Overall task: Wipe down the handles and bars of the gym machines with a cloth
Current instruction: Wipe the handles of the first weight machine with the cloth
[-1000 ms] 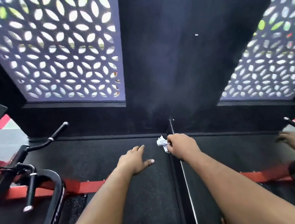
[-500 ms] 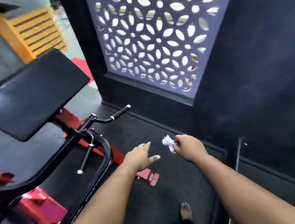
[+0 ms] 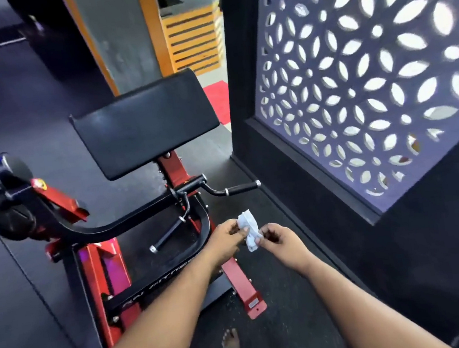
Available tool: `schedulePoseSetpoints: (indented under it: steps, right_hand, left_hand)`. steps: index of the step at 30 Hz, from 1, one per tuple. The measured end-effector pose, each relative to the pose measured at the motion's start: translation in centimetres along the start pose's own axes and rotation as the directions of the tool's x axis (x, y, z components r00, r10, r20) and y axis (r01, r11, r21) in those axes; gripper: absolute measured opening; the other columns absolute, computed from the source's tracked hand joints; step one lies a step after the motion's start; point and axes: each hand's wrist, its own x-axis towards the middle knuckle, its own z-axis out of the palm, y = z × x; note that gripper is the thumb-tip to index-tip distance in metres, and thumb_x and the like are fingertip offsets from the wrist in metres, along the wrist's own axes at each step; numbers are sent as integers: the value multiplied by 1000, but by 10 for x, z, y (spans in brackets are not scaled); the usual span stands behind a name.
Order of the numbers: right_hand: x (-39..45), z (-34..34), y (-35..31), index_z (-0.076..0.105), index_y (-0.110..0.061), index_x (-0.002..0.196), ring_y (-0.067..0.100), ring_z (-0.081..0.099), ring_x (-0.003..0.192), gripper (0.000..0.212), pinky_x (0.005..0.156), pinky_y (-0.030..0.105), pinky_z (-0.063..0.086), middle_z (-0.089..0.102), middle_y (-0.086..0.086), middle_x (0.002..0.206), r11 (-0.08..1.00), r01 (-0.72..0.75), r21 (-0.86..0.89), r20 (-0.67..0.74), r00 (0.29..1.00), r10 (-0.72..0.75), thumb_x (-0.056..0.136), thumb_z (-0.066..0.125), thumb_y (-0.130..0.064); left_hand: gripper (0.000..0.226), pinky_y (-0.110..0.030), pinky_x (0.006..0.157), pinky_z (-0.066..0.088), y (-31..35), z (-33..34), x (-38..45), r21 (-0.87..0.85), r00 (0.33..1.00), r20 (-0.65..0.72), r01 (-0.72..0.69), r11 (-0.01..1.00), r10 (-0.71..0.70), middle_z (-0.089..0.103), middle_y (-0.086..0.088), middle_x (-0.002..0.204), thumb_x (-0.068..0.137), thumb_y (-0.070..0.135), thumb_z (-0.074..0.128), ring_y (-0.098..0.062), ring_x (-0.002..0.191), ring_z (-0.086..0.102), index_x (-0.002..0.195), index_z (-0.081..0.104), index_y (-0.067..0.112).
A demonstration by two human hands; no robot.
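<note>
A small crumpled white cloth (image 3: pixel 249 230) is held between both hands in front of me. My left hand (image 3: pixel 228 237) pinches its left edge and my right hand (image 3: pixel 280 238) pinches its right edge. Just beyond the hands stands a red and black gym machine (image 3: pixel 101 263) with a black arm pad (image 3: pixel 145 123). Its black handle (image 3: pixel 237 189) with a chrome end sticks out to the right, above the cloth and apart from it. A second, shorter handle (image 3: pixel 168 235) hangs lower, left of my left hand.
A black wall with a perforated floral screen (image 3: pixel 369 80) rises on the right. The machine's red base foot (image 3: pixel 245 289) runs along the dark rubber floor beside my bare foot (image 3: pixel 230 341). A weight plate (image 3: pixel 3 205) sits at the machine's left end. Wooden steps (image 3: pixel 193 40) lie further back.
The view has swung left, bringing the whole machine in. My left hand, open and apart before, has come over and now pinches the cloth together with my right hand.
</note>
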Motion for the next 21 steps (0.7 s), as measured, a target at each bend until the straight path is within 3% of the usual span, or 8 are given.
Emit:
schedulePoseSetpoints:
  steps: [3,5,8,10,14,16,21]
  right_hand:
    - [28,-7,-11,69,-27,111,1,65,85,17,76,21,49,73,-11,94,993,-55,107,65,997,49,95,74,-24]
    - [49,-9,-20,69,-27,117,0,66,87,18,73,18,51,74,-11,97,985,-89,150,75,994,79,99,69,-24]
    - [84,-6,-28,73,-17,100,7,64,77,10,70,25,50,73,-3,86,983,-93,160,23,996,91,100,67,-25]
    - [105,-6,-27,71,-15,89,9,61,72,14,72,32,48,70,-3,79,976,-113,186,-22,993,120,99,69,-24]
    - [144,-9,-28,65,-14,85,15,62,70,18,73,39,53,66,-1,75,953,-158,259,-99,977,189,102,63,-19]
    - [160,-9,-31,63,-12,88,19,65,76,17,75,40,57,68,2,79,931,-172,323,-112,970,218,104,59,-15]
    - [189,-6,-38,63,-13,99,19,70,84,16,71,37,59,73,3,91,880,-149,452,-95,972,214,107,55,-24]
  left_hand:
    - [10,-17,66,43,10,-8,25,17,995,-76,-62,998,63,67,13,74,98,18,70,5,64,55,88,69,19]
    - [16,-20,61,38,13,-16,46,46,993,-79,-80,996,84,59,13,70,96,23,73,1,61,48,84,68,14]
    - [39,-28,64,38,12,-32,76,4,994,-71,-84,996,85,60,1,77,94,38,75,-10,70,50,94,66,0]
    - [46,-24,61,39,10,-42,91,-67,998,-58,-41,997,37,59,-1,79,92,42,76,-11,70,50,94,63,-2]
    - [26,-16,58,42,7,-61,117,-127,1000,-1,18,992,-18,58,5,75,87,18,83,-2,64,53,91,59,12]
    - [30,-17,64,50,9,-69,129,-218,999,21,44,975,-40,69,1,91,84,9,84,-4,75,62,105,63,11]
    - [34,-20,63,51,19,-78,148,-339,995,57,91,936,-76,76,-10,108,87,11,81,-16,87,68,119,69,6]
